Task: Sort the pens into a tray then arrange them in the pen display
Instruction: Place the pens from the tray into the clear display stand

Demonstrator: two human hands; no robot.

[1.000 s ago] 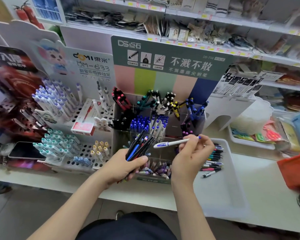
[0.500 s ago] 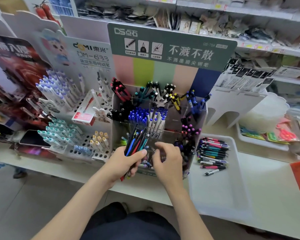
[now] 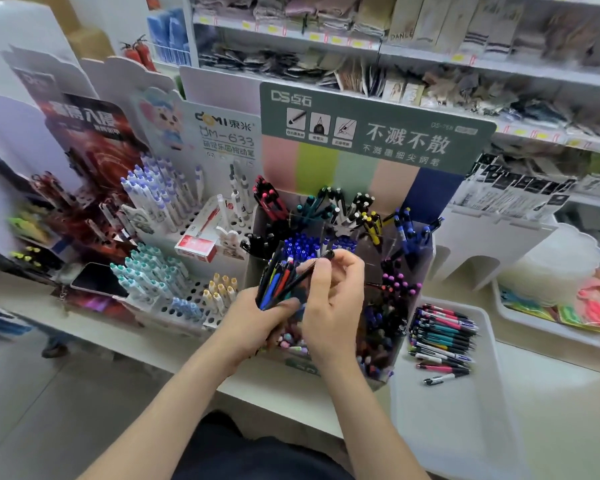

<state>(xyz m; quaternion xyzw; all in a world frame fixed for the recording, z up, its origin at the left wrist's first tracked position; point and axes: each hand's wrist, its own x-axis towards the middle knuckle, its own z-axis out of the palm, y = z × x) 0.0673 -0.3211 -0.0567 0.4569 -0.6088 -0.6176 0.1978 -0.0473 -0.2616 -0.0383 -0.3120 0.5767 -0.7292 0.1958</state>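
- left hand (image 3: 253, 322): grip curled round a bunch of pens (image 3: 274, 282)
- right hand (image 3: 329, 303): grip pinching one black pen (image 3: 297, 280)
- more pens (image 3: 442, 336) lie in the tray (image 3: 465, 438)

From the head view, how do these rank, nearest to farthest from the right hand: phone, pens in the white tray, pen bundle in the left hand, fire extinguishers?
1. Pen bundle, just left of the right hand.
2. Tray pens, to its right.
3. Phone, far left.
4. Fire extinguishers, back left.

Green sign (image 3: 374, 133) on the pen display (image 3: 355, 174) is showing "DS点石" and "不溅不散". White card (image 3: 222, 140) beside it is reading "DOMI 東米", "DM-633".
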